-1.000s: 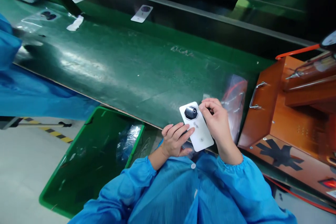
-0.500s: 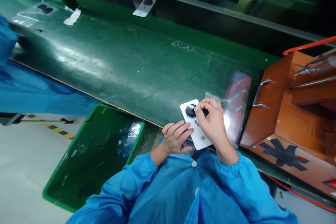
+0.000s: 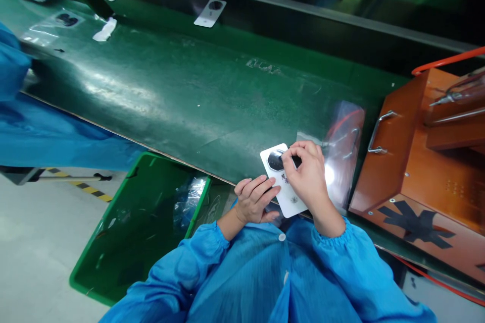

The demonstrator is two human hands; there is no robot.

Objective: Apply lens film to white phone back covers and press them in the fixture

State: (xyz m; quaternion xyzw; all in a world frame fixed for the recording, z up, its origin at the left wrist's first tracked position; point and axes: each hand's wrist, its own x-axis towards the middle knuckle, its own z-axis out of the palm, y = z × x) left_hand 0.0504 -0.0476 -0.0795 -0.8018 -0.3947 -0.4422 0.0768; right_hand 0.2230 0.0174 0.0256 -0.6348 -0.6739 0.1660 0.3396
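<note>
A white phone back cover (image 3: 281,183) with a dark octagonal camera window is held over the near edge of the green conveyor belt (image 3: 182,96). My left hand (image 3: 254,201) grips its lower left side, fingers closed round it. The fingers of my right hand (image 3: 307,174) are pinched together on the upper right of the cover, partly over the camera window. What the pinch holds is too small to make out. Both arms wear blue sleeves.
A green bin (image 3: 132,227) with clear plastic scraps stands on the floor at lower left. An orange wooden fixture (image 3: 420,161) with a metal handle sits to the right. White covers (image 3: 210,12) and clear bags (image 3: 56,22) lie farther up the belt. Another person's blue sleeve (image 3: 41,126) is at left.
My right hand slid from the cover's right edge onto its face, over the camera window. My left hand has kept its grip.
</note>
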